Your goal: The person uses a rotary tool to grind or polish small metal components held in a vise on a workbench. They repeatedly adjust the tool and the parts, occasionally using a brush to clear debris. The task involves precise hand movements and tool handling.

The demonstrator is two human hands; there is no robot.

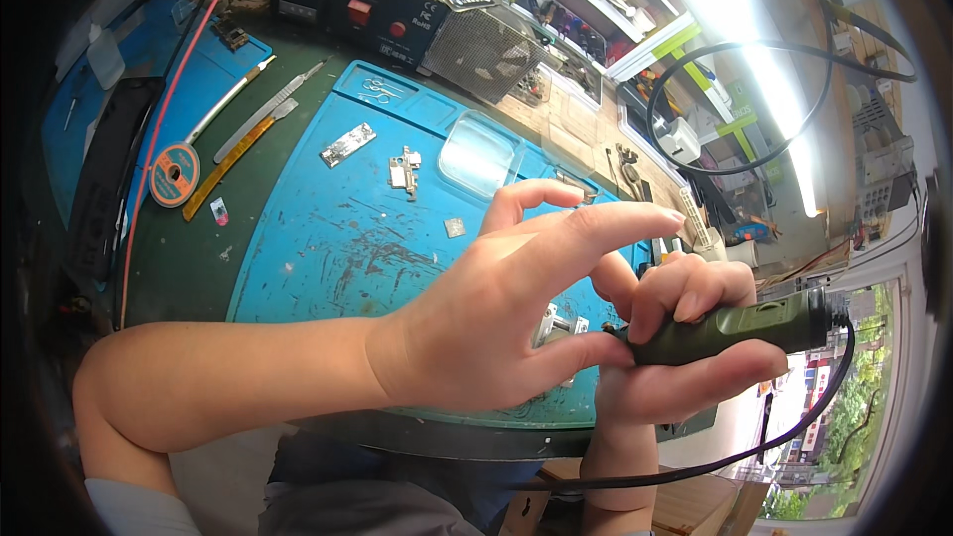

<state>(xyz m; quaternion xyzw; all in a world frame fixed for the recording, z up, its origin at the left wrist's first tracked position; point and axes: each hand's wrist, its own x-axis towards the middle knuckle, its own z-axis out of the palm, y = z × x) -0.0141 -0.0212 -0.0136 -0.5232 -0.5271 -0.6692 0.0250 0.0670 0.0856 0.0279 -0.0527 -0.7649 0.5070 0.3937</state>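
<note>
My right hand is wrapped round a dark green corded handheld tool, shaped like a small rotary grinder, with its black cord leaving the far right end. From the left, my left hand reaches across, its thumb and a bent finger closed at the tool's narrow front end; its forefinger stretches out above. The fingers hide most of that tip. Behind my left hand, a small metal clamp-like holder shows partly on the blue mat.
On the mat lie a metal plate, a small metal bracket-like part, a grey square and a clear plastic tray. Farther left are a solder-wick spool and knives. A black bench device stands behind; a cable loops at upper right.
</note>
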